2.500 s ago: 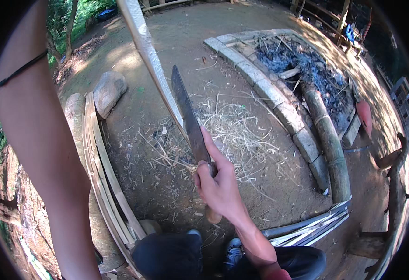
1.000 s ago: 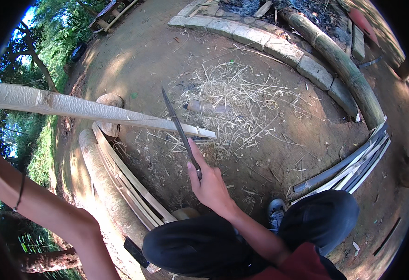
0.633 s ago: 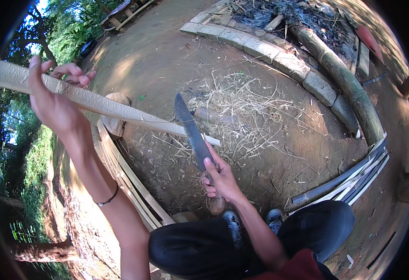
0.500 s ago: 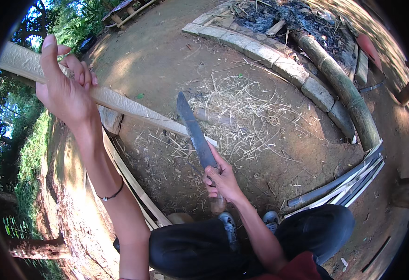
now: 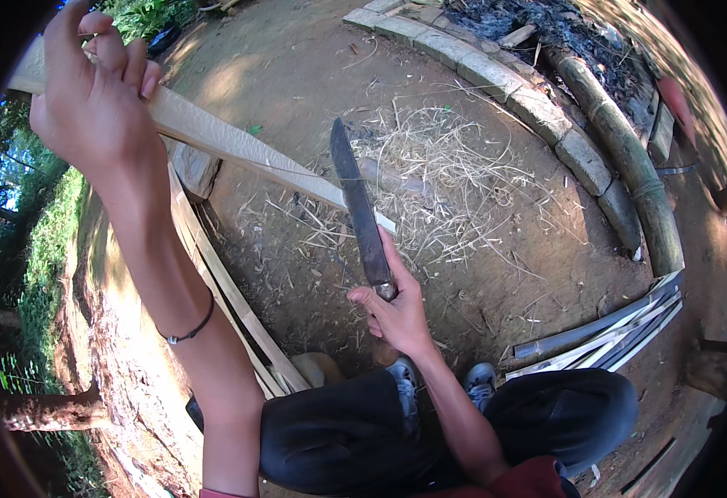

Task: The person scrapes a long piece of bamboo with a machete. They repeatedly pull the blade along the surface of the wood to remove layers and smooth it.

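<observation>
A long pale bamboo strip (image 5: 235, 152) slopes from the upper left down to the middle. My left hand (image 5: 102, 116) grips its upper end, fingers curled round it and partly hiding it. Closed round the handle of a dark-bladed machete (image 5: 353, 191) is my right hand (image 5: 401, 311), its forefinger stretched along the blade. The blade points up and away, lying across the strip near its lower end, whose white tip shows just right of the blade. A thin fibre crosses in front of the blade.
Curly bamboo shavings (image 5: 454, 174) litter the dirt beyond the machete. A curved brick edging (image 5: 537, 116) rings ashes, with a thick bamboo pole (image 5: 616, 137) leaning over it. Split strips lie at right (image 5: 604, 332) and left (image 5: 222, 290); a stone block (image 5: 195, 168) sits near the left ones.
My left hand has shifted up and left, coming nearer the camera with the strip. The machete has turned more upright, its tip swinging right. The view has shifted slightly.
</observation>
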`<state>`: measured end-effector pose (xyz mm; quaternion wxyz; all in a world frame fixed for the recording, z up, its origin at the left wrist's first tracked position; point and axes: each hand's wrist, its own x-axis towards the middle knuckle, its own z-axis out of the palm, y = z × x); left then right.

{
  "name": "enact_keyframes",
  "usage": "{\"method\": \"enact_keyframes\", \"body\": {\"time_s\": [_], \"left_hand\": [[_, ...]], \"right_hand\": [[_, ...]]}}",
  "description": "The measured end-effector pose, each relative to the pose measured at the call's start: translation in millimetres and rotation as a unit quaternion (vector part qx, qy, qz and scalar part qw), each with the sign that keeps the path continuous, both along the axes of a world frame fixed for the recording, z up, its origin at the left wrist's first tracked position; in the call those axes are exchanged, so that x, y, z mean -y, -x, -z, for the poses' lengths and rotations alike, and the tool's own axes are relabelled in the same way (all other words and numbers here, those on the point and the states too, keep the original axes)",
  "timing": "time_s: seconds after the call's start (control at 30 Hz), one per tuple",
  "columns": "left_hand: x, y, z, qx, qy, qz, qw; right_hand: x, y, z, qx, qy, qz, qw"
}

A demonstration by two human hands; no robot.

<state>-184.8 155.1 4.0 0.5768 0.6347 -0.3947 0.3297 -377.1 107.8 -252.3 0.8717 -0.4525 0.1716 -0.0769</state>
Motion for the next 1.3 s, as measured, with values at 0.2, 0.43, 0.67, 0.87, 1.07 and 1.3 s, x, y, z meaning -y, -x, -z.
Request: {"method": "enact_keyframes", "body": {"time_s": [0.2,0.43,0.67,0.87,1.07,1.3], "left_hand": [[5.0,10.2,4.0,0.035,-0.041,-0.037,0.998],[1.2,9.4,0.5,0.013,-0.057,-0.009,0.998],[9.9,18.0,1.9,0.011,-0.017,-0.011,1.000],[13.0,23.4,2.2,-0.095,0.088,0.115,0.985],[8.9,38.5,-8.7,-0.123,0.049,0.097,0.986],[19.1,40.9,-2.2,-0.133,0.099,0.030,0.986]], "right_hand": [[-2.5,-1.0,0.1,0.002,0.020,0.013,1.000],[-4.7,-4.4,4.3,0.047,0.039,0.032,0.998],[-4.3,3.4,-3.4,0.018,0.151,0.038,0.988],[-2.5,15.3,-57.9,0.024,0.328,0.069,0.942],[-7.4,-0.9,9.7,-0.074,0.354,0.084,0.928],[-21.0,1.4,27.2,-0.097,0.417,0.065,0.901]]}}
